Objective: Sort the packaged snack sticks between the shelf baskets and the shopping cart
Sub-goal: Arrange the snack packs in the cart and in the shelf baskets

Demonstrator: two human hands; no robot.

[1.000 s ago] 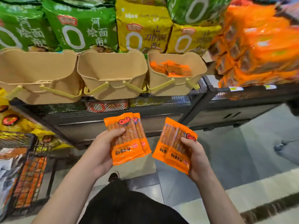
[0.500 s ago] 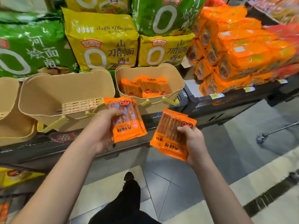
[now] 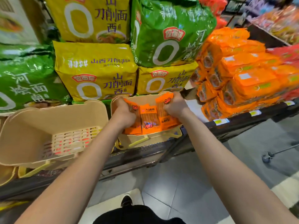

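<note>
**One view, from my own head**

My single head camera looks forward and down along both forearms, close to the dark metal shelf edge (image 3: 169, 149) and the beige plastic shelf baskets (image 3: 40, 126) — stacked noodle bags fill the top, grey floor tiles (image 3: 186, 183) the bottom.

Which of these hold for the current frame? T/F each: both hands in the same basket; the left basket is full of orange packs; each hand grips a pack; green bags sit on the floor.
1. Both hands are in the same basket. True: the left hand and the right hand are inside the right basket.
2. The left basket is full of orange packs. False: the left basket shows no packs inside.
3. Each hand grips a snack pack. True: left pack, right pack.
4. Green bags sit on the floor. False: the green bags are stacked on the shelf.
</note>
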